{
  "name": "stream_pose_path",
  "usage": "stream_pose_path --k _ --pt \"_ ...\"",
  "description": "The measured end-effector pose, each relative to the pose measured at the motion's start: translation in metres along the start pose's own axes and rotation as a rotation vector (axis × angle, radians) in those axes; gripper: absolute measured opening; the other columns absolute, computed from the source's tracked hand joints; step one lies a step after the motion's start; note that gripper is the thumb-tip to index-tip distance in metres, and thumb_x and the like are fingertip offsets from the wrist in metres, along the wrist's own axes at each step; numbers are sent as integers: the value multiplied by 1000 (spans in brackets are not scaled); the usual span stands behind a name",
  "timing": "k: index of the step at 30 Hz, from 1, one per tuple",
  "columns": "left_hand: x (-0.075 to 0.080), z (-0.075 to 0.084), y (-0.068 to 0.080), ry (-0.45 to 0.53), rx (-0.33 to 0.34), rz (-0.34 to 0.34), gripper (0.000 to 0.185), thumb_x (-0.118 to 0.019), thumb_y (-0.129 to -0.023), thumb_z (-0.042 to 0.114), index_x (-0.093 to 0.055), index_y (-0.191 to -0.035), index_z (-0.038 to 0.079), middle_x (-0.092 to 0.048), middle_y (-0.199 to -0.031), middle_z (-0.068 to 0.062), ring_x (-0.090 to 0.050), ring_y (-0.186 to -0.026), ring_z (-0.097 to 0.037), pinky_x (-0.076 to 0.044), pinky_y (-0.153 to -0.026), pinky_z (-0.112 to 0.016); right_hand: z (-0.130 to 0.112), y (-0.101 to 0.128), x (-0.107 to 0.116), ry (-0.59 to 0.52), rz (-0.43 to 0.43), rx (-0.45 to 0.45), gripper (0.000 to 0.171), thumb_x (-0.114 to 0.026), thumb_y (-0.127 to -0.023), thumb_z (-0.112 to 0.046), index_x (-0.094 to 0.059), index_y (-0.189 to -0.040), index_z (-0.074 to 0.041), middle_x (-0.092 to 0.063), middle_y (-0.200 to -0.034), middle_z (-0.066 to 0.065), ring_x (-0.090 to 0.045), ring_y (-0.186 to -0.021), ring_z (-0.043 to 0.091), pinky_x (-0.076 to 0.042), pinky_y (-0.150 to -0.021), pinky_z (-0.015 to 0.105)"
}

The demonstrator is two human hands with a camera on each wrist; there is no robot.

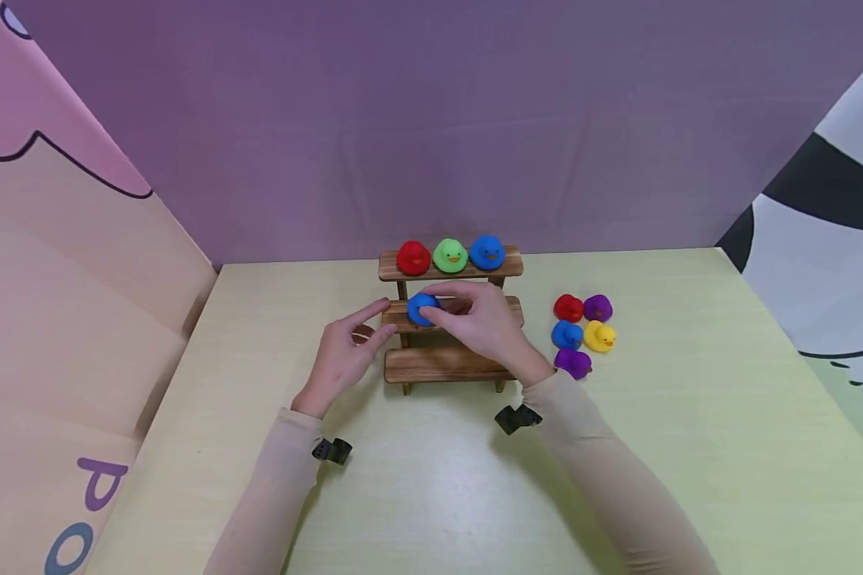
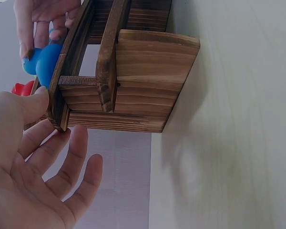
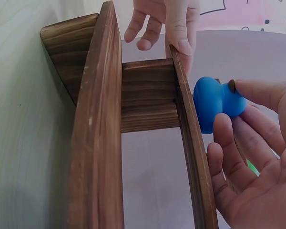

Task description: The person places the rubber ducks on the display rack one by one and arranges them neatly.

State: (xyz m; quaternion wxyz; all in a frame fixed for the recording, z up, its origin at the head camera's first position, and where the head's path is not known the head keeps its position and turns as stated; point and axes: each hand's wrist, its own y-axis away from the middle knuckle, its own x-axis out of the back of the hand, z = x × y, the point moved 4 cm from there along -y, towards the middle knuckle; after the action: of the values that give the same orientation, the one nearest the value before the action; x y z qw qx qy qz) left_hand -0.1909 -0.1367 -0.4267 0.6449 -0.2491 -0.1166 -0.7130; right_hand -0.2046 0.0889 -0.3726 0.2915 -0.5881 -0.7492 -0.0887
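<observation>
Head view: your right hand (image 1: 480,321) pinches a blue duck (image 1: 420,310) at the middle tier (image 1: 396,316), while your left hand (image 1: 340,355), loosely spread, pinches that tier's end, presumably steadying it.

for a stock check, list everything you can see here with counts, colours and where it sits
table: 1, pale, under everything
rack: 1, brown wood, three shelves, on the table
top ducks: 3, red, green, blue from left, on the top shelf
held duck: 1, blue, at the middle shelf
loose ducks: 5, two purple, one red, one blue, one yellow, on the table right of the rack
back wall: 1, purple, behind
side panels: 2, left pink and cream with lettering, right mostly white and black
wrist devices: 2, black, one per wrist
sleeves: 2, beige, on both arms
left hand: 1, bare, gripping the middle shelf's left end
right hand: 1, bare, pinching the held duck
</observation>
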Motion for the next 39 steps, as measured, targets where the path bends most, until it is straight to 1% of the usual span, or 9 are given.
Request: stream_pose_path --k 8,16,23,26,30,31,34,37,39 --pt "0 -1 0 -2 6 -1 46 -73 -103 32 -65 -149 27 -73 -139 -6 -73 -102 -29 -62 -84 -41 2 -2 -8 9 -26 -3 33 -82 -96 -27 -79 -127 -17 -80 -114 3 -70 -87 20 -56 -76 33" --pt "0 -1 0 -7 0 2 46 -73 -103 33 -66 -148 25 -73 -139 -7 -74 -102 -29 -63 -85 -44 2 -3 -8 9 -34 18 34 -81 -97 -26 -78 -128 -16 -81 -112 5 -69 -85 19 -56 -74 33" --pt "0 -2 0 -2 -7 1 46 -72 -104 33 -65 -149 24 -72 -140 -6 -73 -102 -29 -62 -85 -44 2 -3 -8 3 -44 6 35 -81 -97 -27 -78 -129 -16 -81 -114 5 -70 -85 19 -56 -75 32" --pt "0 -3 0 1 -6 2 46 -72 -104 33 -66 -149 25 -73 -139 -6 -73 -102 -29 -62 -85 -43 2 -2 -7 1 -42 -1 36 -81 -96 -28 -78 -130 -17 -81 -109 5 -70 -84 19 -55 -73 33" --pt "-1 -2 0 5 -7 -1 46 -72 -104 33 -65 -149 25 -72 -141 -5 -73 -102 -29 -62 -84 -41 2 1 -4 7 -15 -4 38 -82 -95 -30 -78 -130 -17 -80 -98 5 -70 -81 19 -53 -69 33" --pt "-1 -2 0 5 -6 -2 46 -72 -104 33 -65 -149 25 -72 -141 -5 -73 -102 -29 -62 -84 -41 3 2 -3 7 -7 0 38 -82 -95 -30 -78 -130 -16 -80 -97 5 -70 -80 19 -53 -69 33" --pt "-1 -2 0 4 -3 -3 47 -72 -104 33 -65 -149 25 -72 -141 -6 -73 -102 -29 -62 -83 -40 3 7 2 9 18 17 37 -82 -95 -28 -78 -130 -15 -81 -103 6 -71 -82 20 -55 -71 32" --pt "-1 -2 0 2 1 -2 47 -72 -104 33 -65 -149 26 -72 -140 -6 -72 -102 -29 -61 -83 -40 4 12 7 -5 35 37 35 -82 -96 -24 -78 -128 -12 -81 -112 7 -73 -86 21 -58 -75 33" --pt "-1 -2 1 2 2 -1 47 -72 -104 33 -65 -149 25 -72 -140 -6 -72 -102 -29 -62 -83 -41 6 16 11 -12 40 43 34 -82 -96 -23 -78 -127 -10 -81 -114 7 -74 -88 22 -60 -77 33"
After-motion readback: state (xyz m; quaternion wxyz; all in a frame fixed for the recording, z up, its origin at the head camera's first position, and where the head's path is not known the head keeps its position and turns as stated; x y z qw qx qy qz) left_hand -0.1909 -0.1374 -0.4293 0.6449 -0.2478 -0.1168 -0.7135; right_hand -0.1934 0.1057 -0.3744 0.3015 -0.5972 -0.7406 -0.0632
